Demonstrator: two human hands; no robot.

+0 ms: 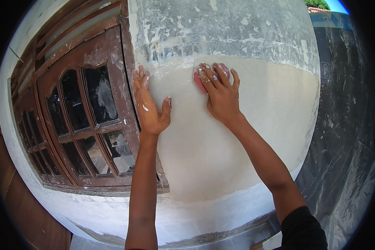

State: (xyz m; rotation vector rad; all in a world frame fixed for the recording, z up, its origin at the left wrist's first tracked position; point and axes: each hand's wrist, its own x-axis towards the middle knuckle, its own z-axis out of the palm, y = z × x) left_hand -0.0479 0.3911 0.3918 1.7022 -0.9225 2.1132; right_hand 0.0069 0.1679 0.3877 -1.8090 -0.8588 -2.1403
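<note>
My right hand (224,99) is wrapped over a pinkish-red pad (198,82), which looks like a sponge, and presses it to the wall near the top of a smooth beige patch (191,158). White smears cover the fingers. My left hand (149,110) has its fingers stretched upward and its thumb apart, with white spots on it. It rests at the wall's edge beside the brown wooden window frame (127,62) and holds nothing. Above both hands the wall surface (229,25) is grey and flaking, with a wet-looking whitish strip (171,50) near my left fingertips.
Brown window shutters with glass panes (75,102) fill the left side, and some panes have white smudges. A dark plastic sheet (337,104) hangs at the right. Below the patch the wall is whitish (208,216), above a grey tiled floor (225,245).
</note>
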